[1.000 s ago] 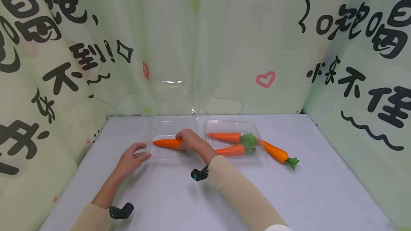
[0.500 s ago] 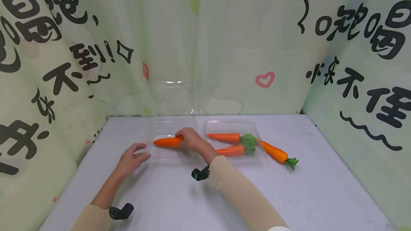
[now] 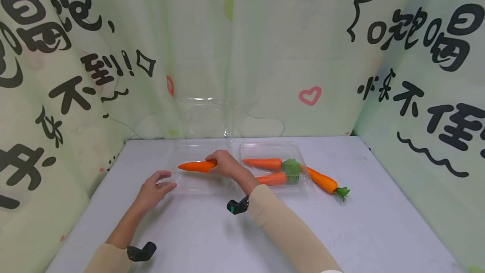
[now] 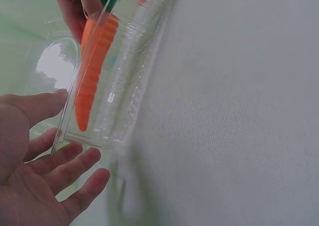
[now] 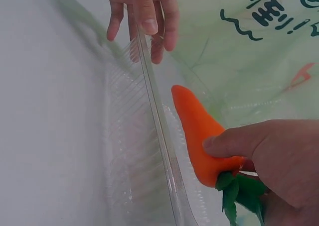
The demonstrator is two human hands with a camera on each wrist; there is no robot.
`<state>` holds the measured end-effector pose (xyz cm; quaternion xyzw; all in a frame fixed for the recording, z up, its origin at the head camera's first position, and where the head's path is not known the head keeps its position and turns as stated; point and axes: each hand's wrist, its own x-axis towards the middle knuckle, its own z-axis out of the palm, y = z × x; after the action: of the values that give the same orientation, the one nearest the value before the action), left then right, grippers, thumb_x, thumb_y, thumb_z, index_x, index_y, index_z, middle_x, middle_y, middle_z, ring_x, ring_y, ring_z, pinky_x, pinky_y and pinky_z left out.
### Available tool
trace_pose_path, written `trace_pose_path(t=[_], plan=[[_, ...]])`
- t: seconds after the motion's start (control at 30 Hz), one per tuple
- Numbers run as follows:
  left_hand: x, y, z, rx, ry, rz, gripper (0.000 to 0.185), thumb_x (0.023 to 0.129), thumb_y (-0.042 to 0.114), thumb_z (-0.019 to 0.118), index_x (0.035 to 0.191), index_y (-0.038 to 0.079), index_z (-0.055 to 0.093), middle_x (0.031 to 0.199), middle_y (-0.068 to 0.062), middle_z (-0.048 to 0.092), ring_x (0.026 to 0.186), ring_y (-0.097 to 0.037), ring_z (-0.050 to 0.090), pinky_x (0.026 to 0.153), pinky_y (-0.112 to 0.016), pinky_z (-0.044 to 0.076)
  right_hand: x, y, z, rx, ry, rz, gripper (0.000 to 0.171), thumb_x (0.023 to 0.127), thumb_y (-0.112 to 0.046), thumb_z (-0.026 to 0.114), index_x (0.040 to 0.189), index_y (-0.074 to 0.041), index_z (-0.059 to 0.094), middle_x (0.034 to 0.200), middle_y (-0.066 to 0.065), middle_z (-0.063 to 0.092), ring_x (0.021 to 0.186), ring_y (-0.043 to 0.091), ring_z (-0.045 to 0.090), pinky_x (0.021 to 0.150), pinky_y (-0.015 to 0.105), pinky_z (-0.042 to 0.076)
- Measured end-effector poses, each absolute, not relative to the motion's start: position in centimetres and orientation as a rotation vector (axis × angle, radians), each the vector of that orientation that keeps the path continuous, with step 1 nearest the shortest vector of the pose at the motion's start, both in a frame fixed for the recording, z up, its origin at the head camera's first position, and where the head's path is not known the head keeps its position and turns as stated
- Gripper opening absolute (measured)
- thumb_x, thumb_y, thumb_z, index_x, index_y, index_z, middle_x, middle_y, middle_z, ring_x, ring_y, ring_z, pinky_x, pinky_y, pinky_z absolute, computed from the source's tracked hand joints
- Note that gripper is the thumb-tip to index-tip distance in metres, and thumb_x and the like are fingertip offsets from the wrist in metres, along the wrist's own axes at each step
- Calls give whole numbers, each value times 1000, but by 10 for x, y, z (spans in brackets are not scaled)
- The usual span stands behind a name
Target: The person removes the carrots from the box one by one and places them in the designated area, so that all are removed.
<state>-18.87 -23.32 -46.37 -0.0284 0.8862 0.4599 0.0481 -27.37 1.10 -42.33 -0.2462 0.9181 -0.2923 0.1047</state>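
Nearest to me, my left hand (image 3: 153,188) lies with fingers loosely spread and nothing in it, fingertips just at the near left corner of the clear ribbed plastic tray (image 3: 197,184); the left wrist view cannot settle whether they touch the rim or hover beside it. Just beyond it, my right hand (image 3: 226,164) is curled round the thick end of the smooth orange plastic carrot (image 3: 196,166), thumb pressed on the orange body and the green leaf tuft (image 5: 238,193) bunched under the palm. From that grip the carrot runs left, its pointed tip out over the tray's left half, and it looks lifted a little above the tray floor. I judge the main risk to be the tray itself: it is light and thin-walled, so if the tip catches a rib or the rim, it could skid or tip, since my left hand is not clearly bracing it. The grip sits far back on the carrot, so the long front end could swing and the smooth skin could slip under the thumb. To the right of the grip, a second clear plastic tray (image 3: 250,148) holds two more orange carrots (image 3: 263,163), with another orange carrot (image 3: 322,181) lying beside it on the grey tabletop (image 3: 379,222); my forearm crosses close to them and could nudge them. Beyond, the open clear lid (image 3: 206,117) stands upright against the printed curtain (image 3: 265,54) and might fall.
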Motion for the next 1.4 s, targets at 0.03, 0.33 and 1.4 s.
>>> trace_pose_path(t=[0.03,0.33,1.4], plan=[[-189,-233,-464,-87,2702,1401,57,86,35,60,133,13,38,141,-14,39,123,-34,47,92,-43,49,-273,11,-422,-729,2704,-868,37,81,-14,68,118,-13,63,106,1,63,89,14,52,87,25,49],[-187,-234,-464,-91,2694,1409,57,86,34,61,134,12,37,141,-15,39,122,-34,48,91,-43,50,-272,13,-418,-756,2682,-925,38,81,-16,68,119,-13,62,106,1,63,88,12,53,84,22,50],[-189,-236,-458,-43,2681,1380,59,86,36,61,133,8,39,139,-17,40,121,-36,48,86,-42,53,-250,33,-383,-758,2714,-1019,42,83,-18,67,123,-13,58,113,0,59,94,14,55,84,23,51]])
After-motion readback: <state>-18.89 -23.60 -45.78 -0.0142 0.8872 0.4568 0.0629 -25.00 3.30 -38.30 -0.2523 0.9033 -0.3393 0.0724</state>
